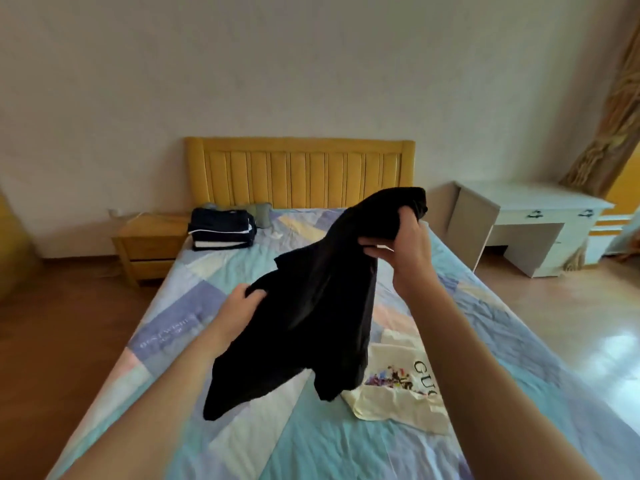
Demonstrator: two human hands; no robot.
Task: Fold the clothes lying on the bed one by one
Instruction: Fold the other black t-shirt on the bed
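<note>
Ok, eyes on the black garment (311, 306), it's up in the air over the bed (194, 299), hanging crumpled btwn both hands. Right hand (405, 247) is the higher one, fingers curled round a bunched end of the fabric near the top, thumb side toward me. Left hand (239, 303) sits lower, on the left, pinching another edge of the same garment, fingers tucked into the cloth. Rest of it droops down in folds, lowest tip hanging at lower left just over the patchwork bedsheet, can't tell if it touches.

Under the garment's right side I see a cream T-shirt (398, 393) lying flat-ish and rumpled on the sheet, colourful print and dark letters on it, partly hidden by the black cloth and my right forearm.

Far end, left corner of the bed by the yellow headboard (298, 168): a stack of folded clothes (221, 228), dark on top w/ white layers showing at the edge. Greenish pillow (259, 211) just behind it. Wooden nightstand (149, 244) beside the bed on the left, white desk (530, 216) on the right.
</note>
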